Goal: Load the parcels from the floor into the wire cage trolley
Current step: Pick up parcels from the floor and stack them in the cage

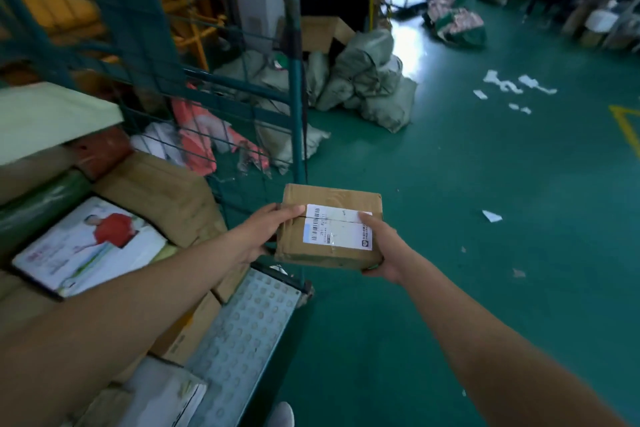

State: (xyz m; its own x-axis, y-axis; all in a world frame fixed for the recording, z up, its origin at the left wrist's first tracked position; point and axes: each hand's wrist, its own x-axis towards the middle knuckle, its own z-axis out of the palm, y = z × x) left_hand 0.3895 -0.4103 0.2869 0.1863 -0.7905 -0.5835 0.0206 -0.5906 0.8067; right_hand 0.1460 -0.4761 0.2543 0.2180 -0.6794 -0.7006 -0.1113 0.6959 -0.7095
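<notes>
A small brown cardboard parcel [332, 198] with a white barcode label is held in the air over the green floor, just right of the trolley's corner post. My left hand [266, 232] grips its left edge, thumb on top. My right hand [384, 246] grips its right near corner, thumb on the label and fingers underneath. The green wire cage trolley [296, 97] stands on the left, with its perforated metal base [242, 322] showing. Inside lie several cardboard boxes [162, 194] and a flat white box with a printed picture [90, 246].
Grey sacks [374, 83] are piled on the floor behind the trolley, with orange and white bags [197, 135] seen through the mesh. White paper scraps [502, 83] litter the green floor on the right. Bags and a person stand at the far back right.
</notes>
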